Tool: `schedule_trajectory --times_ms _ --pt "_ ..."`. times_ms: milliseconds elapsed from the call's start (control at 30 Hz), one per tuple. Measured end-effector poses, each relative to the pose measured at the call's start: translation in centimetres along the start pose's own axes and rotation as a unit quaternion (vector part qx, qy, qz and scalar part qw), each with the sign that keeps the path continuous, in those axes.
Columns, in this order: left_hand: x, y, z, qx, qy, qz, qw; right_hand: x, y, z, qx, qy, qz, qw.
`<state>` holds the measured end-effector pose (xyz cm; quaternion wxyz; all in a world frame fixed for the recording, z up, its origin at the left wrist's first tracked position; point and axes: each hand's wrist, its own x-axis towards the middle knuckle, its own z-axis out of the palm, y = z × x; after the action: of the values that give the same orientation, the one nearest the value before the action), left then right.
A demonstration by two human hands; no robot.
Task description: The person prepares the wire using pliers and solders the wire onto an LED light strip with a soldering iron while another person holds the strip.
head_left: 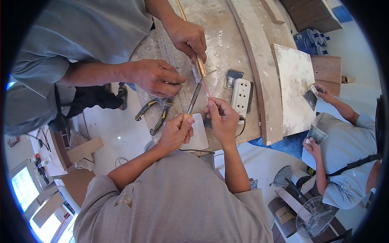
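My left hand [176,131] is closed around the handle of a soldering iron [194,97], its metal shaft slanting up and away from me. In my right hand [223,117], finger and thumb pinch a thin red wire [206,88]. The wire's far end meets the iron's tip region beside a narrow yellow strip [201,67]; whether they touch is too small to tell. A co-worker's hand [189,38] holds that strip down over a small block [196,72]. The co-worker's other hand [158,77] hovers by the left side of the block.
Black-and-yellow pliers [162,113] lie left of my left hand. A white power strip [241,96] with a plugged cable and a dark flat object [234,78] are on the right. Long boards [259,69] border the bench. Another person holding scrapers [317,135] works at a white-smeared panel [293,89].
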<state>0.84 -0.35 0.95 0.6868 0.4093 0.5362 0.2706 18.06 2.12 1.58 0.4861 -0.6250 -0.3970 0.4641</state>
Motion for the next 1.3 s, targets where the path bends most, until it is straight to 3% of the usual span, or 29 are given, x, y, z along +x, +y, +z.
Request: schedule_trajectory --times_ms 1300 --pt "0.1 1.3 0.1 0.08 0.048 -0.006 0.996 0.2 0.1 -0.4 -0.021 -0.003 -0.017 1.0"
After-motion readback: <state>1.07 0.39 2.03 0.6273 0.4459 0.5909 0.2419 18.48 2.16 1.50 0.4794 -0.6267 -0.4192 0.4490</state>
